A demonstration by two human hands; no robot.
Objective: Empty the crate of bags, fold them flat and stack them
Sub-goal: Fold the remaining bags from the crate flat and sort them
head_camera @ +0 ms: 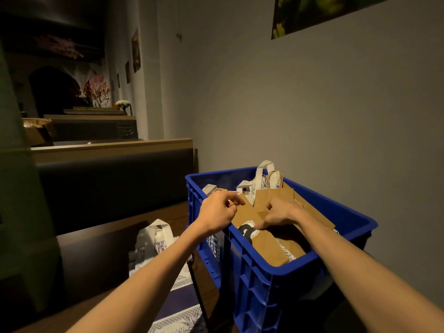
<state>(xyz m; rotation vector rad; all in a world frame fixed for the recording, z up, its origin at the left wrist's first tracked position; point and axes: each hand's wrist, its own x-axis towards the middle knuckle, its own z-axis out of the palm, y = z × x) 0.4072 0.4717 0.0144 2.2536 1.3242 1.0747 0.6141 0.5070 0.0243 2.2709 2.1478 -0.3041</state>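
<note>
Dim room; grey wall [312, 116], dark booth benches [113, 179], framed pictures [136, 51].

Beyond both hands, upright bags [269, 186] with raised handles crowd the far end of the crate [264, 284]. The wall [312, 116] stands close right of the right hand [280, 212]. Space above is open.

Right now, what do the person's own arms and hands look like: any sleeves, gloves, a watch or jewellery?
Both forearms are bare as far as the frame shows, with no sleeve edge in view. The left hand and the right hand wear no gloves, and neither wrist shows a watch or band. A thin ring may sit on a left finger, but the dim light leaves that uncertain.
</note>
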